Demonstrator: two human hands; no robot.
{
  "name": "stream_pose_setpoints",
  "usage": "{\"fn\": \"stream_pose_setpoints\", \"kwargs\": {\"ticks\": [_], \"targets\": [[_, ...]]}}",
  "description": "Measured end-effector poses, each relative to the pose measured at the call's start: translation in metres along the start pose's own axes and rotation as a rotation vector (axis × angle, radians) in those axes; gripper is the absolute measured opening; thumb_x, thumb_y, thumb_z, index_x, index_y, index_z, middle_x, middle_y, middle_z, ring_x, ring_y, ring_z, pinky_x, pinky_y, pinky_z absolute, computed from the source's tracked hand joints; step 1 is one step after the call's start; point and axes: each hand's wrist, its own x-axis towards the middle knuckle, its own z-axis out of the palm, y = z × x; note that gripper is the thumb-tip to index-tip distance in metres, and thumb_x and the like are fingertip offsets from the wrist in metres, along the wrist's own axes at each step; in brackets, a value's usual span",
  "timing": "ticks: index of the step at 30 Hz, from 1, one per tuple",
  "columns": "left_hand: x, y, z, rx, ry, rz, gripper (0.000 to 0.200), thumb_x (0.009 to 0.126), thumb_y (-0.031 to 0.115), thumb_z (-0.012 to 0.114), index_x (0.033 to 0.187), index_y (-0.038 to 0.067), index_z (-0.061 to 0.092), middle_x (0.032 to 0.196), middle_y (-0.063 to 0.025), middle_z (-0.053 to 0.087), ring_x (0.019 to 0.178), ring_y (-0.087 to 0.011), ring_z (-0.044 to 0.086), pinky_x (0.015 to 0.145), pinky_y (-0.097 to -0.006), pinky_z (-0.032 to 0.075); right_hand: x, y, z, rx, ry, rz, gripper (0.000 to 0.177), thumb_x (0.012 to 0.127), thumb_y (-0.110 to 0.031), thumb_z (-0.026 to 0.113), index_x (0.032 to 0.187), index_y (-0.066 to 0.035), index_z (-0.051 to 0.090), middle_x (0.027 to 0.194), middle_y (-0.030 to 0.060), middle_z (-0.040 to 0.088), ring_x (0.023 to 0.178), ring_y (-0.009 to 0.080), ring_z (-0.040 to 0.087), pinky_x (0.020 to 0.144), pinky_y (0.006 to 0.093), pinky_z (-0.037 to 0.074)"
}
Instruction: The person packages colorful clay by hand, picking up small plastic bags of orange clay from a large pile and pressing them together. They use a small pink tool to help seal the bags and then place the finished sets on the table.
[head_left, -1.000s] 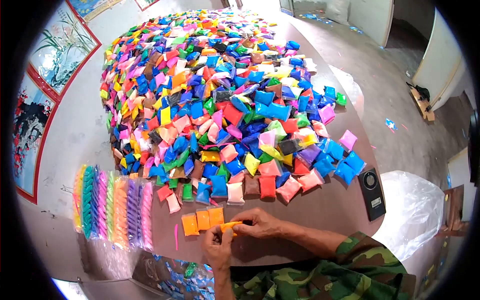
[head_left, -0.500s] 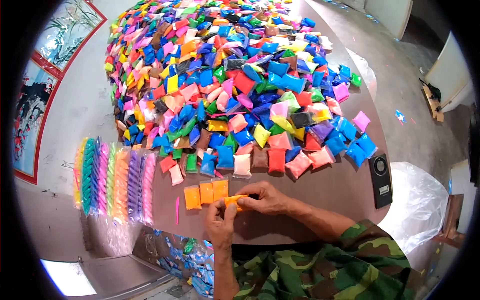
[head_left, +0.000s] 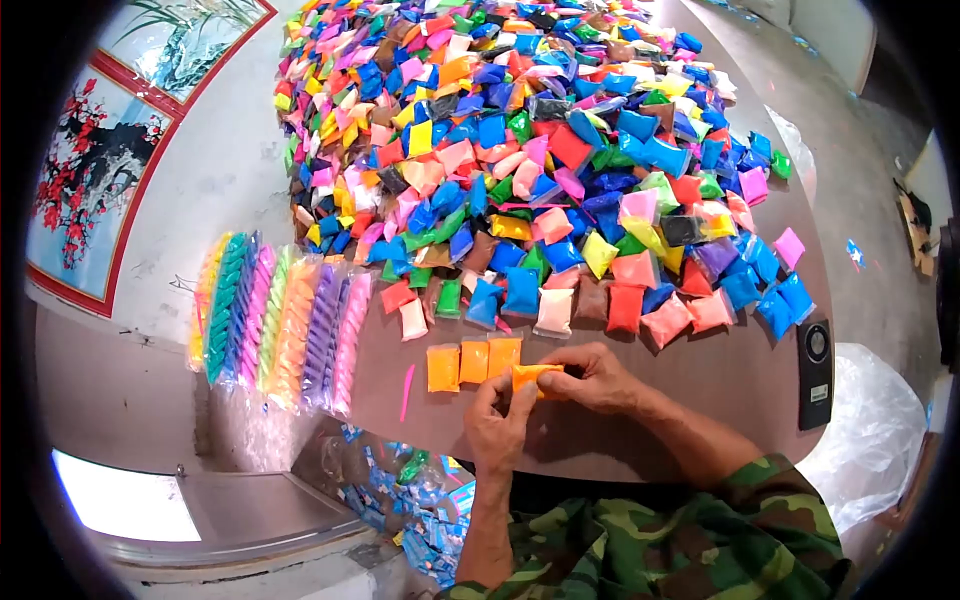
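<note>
Between my two hands, just above the near part of the table, is a small orange clay packet (head_left: pixel 535 376). My left hand (head_left: pixel 497 420) pinches its left end with thumb and fingers. At the right end, my right hand (head_left: pixel 590 378) grips it the same way. Three more orange packets (head_left: pixel 474 362) lie in a row on the table, just beyond and left of my hands. Left of that row lies a thin pink plastic stick (head_left: pixel 407 392).
A large heap of multicoloured packets (head_left: pixel 560 150) covers the far table (head_left: pixel 620 440). Twisted coloured strips in clear sleeves (head_left: pixel 285 325) lie at the left edge. A black phone-like device (head_left: pixel 815 375) lies at the right edge, near a clear plastic bag (head_left: pixel 865 430).
The view has shifted, so the whole scene sits further right in the picture. Both hands still hold the orange packet, and more of its upper face shows between the fingers.
</note>
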Motion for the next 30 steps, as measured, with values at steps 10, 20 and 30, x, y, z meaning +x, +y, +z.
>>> {"fn": "stream_pose_setpoints", "kwargs": {"ticks": [10, 20, 30], "targets": [[-0.006, -0.025, -0.008, 0.022, 0.009, 0.051, 0.026, 0.097, 0.011, 0.073, 0.117, -0.005, 0.066, 0.103, -0.0055, 0.07, 0.089, -0.0101, 0.064, 0.081, -0.0248, 0.054, -0.001, -0.014, 0.001, -0.232, -0.078, 0.001, 0.03, 0.098, -0.023, 0.069, 0.115, 0.002, 0.073, 0.09, 0.0047, 0.072, 0.081, 0.0079, 0.063, 0.072, 0.0247, 0.052], [-0.009, -0.014, -0.005, -0.149, -0.01, -0.051, 0.022, 0.097, 0.008, 0.073, 0.113, -0.003, 0.065, 0.102, -0.0056, 0.068, 0.088, -0.0098, 0.065, 0.08, -0.0245, 0.055, -0.001, -0.001, 0.004, -0.101, -0.024, -0.073, 0.032, 0.096, -0.024, 0.068, 0.107, 0.005, 0.074, 0.085, 0.0085, 0.073, 0.076, 0.0111, 0.065, 0.067, 0.0294, 0.054], [-0.01, -0.015, -0.006, -0.113, 0.011, -0.054, 0.018, 0.097, 0.01, 0.074, 0.107, -0.002, 0.066, 0.097, -0.0034, 0.068, 0.086, -0.0086, 0.063, 0.079, -0.0243, 0.053, 0.0, 0.003, 0.005, -0.15, -0.009, -0.103, 0.03, 0.095, -0.023, 0.069, 0.104, 0.006, 0.073, 0.082, 0.0106, 0.072, 0.073, 0.0132, 0.064, 0.064, 0.0322, 0.053]]}}
